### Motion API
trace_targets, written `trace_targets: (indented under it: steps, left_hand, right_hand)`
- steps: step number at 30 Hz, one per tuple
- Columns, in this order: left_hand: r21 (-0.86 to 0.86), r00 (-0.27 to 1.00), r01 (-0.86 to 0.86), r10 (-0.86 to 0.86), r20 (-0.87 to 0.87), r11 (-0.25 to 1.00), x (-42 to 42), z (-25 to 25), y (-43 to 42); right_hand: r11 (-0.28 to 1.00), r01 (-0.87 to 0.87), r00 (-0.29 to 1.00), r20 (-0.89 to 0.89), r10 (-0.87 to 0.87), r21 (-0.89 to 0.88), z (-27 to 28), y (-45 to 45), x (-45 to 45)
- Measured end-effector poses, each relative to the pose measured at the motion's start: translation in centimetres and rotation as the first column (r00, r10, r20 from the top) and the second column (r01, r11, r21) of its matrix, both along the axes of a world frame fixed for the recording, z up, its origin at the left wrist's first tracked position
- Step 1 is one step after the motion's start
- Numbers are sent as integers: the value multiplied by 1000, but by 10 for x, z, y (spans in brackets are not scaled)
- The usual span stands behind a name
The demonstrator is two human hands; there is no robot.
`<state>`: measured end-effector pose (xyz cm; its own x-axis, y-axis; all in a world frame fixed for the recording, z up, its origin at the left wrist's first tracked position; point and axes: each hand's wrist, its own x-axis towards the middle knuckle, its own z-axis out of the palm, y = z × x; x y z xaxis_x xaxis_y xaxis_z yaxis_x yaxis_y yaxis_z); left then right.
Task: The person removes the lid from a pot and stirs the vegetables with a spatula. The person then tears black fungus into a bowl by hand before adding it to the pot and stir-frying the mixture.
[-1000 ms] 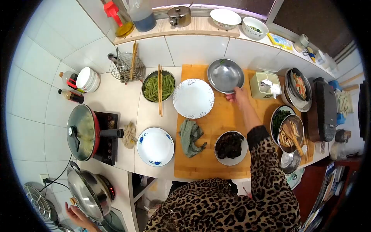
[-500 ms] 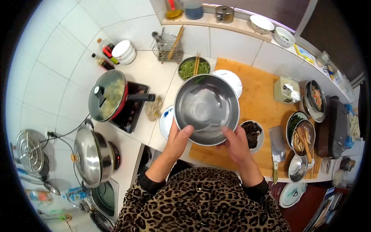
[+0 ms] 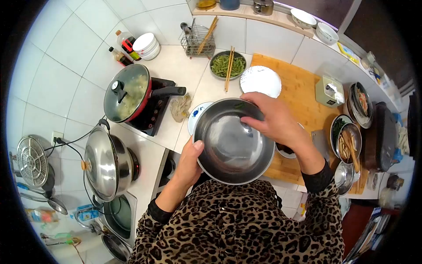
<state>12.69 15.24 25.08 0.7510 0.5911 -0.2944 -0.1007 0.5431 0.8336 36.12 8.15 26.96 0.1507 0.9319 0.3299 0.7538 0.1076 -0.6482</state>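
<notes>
A metal bowl (image 3: 233, 145) is held in front of my body, its inside facing up. My left hand (image 3: 188, 163) grips its left side, thumb over the rim and the other fingers hidden beneath. At the far right rim is my right hand (image 3: 279, 121), with the thumb inside the bowl and the fingers over the edge. A small green scrap (image 3: 238, 105) clings to the inner wall near those fingers. Beyond the bowl lies a white plate (image 3: 261, 82), and partly behind it on the left a blue-patterned plate (image 3: 196, 115).
A lidded red pan (image 3: 132, 94) sits on a cooktop at left, above a lidded steel pot (image 3: 105, 165) and a sink (image 3: 132, 211). Green beans (image 3: 224, 66) with chopsticks stand at the back. The cutting board (image 3: 290, 83) bears a cleaver (image 3: 320, 141) and several filled bowls.
My right hand has shifted from the bowl's near right edge to its far right rim. The bowl has come closer to my body. Its whitish liquid no longer shows.
</notes>
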Motion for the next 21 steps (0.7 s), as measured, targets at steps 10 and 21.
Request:
trace_targets:
  steps: [10, 21]
  left_hand:
    - [73, 995, -76, 81, -64, 994, -19, -18, 3]
    - [-47, 844, -517, 500, -195, 855, -86, -48, 12]
  right_hand:
    - [993, -106, 994, 2, 106, 42, -40, 38, -12]
    - [975, 205, 821, -558, -122, 90, -40, 138, 38]
